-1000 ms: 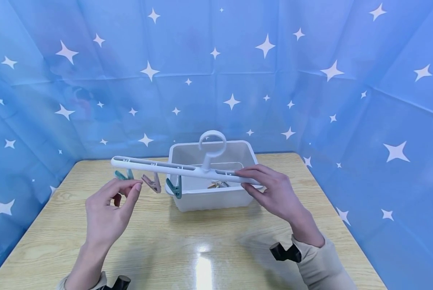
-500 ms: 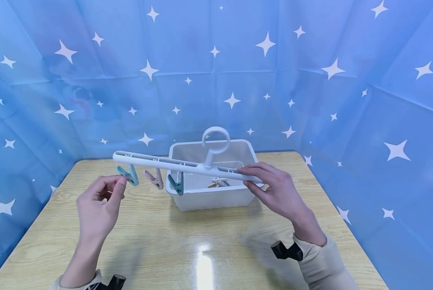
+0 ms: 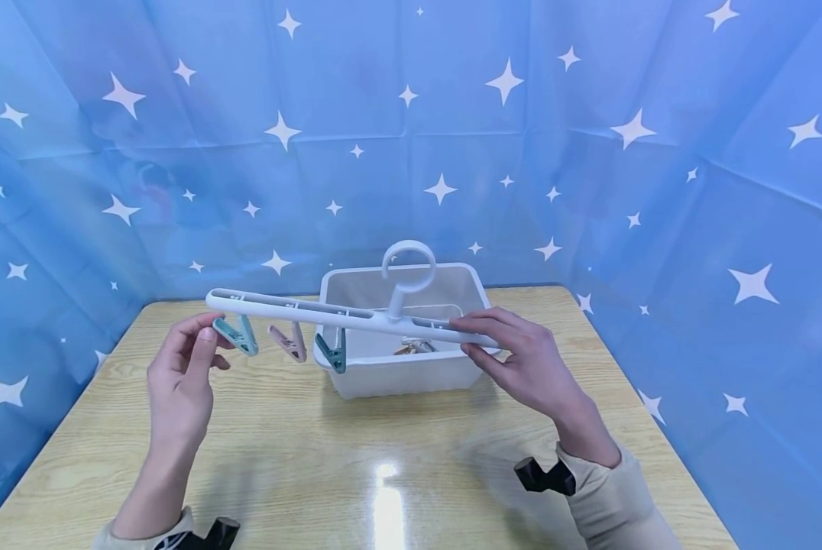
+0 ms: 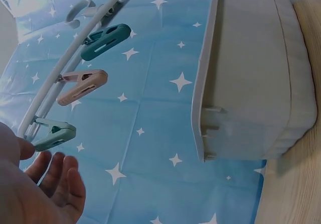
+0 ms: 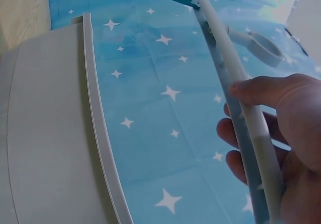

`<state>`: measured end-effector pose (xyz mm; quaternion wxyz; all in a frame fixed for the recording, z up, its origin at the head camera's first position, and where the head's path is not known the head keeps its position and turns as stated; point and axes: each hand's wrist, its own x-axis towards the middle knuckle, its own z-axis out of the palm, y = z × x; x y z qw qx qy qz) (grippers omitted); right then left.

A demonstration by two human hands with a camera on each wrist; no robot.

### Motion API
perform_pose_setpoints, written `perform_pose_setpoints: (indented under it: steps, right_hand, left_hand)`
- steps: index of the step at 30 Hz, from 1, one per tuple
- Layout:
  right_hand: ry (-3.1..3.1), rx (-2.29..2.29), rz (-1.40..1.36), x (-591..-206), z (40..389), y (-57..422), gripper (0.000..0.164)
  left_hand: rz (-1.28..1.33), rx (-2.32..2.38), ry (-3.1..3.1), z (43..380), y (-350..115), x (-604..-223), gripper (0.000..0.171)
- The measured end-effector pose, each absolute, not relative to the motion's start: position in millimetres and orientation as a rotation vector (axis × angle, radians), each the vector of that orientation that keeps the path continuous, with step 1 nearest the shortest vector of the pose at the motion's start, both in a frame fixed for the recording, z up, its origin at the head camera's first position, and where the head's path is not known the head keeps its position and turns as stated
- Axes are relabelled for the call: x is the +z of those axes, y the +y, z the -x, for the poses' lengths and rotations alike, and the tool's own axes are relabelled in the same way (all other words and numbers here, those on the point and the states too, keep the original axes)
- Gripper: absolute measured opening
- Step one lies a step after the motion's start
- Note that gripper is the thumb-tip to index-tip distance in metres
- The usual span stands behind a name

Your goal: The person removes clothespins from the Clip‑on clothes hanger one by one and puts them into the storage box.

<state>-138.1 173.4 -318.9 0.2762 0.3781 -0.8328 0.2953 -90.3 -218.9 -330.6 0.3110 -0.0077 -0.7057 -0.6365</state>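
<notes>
A white clip hanger (image 3: 301, 312) with a round hook (image 3: 411, 267) is held up in front of a white bin. My right hand (image 3: 521, 355) grips its right end, thumb on one side and fingers on the other in the right wrist view. Three clothespins hang below the bar: a light teal clothespin (image 3: 237, 334) at the left end, a pink clothespin (image 3: 289, 342), and a dark teal clothespin (image 3: 331, 351) closest to the hook. At the far left, my left hand (image 3: 184, 374) pinches the outer tip of the light teal clothespin between thumb and index finger; its other fingers are loosely bent.
The white bin (image 3: 404, 380) stands at the back of the wooden table (image 3: 328, 466), behind the hanger. Several small clips (image 3: 416, 346) lie inside it. A blue star-patterned curtain (image 3: 356, 183) surrounds the table on the back and sides.
My left hand has moved left and up to the outer end of the light teal clothespin. The hanger's left end rose slightly, then shifted left. The right hand keeps its grip.
</notes>
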Motion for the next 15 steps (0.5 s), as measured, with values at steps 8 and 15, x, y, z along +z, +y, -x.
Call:
perform_pose_setpoints:
  steps: [8,15]
  right_hand:
    - [-2.254,0.824,-1.011,-318.8,136.3,173.3,0.044]
    - [-2.244,0.827,-1.012,-318.1,136.1,173.7,0.044]
  left_hand:
    - [0.263,-1.995,-1.719,90.1,-219.9,-331.0,0.033]
    - [0.366,-2.085,-1.670,91.0,-222.7,-332.0,0.034]
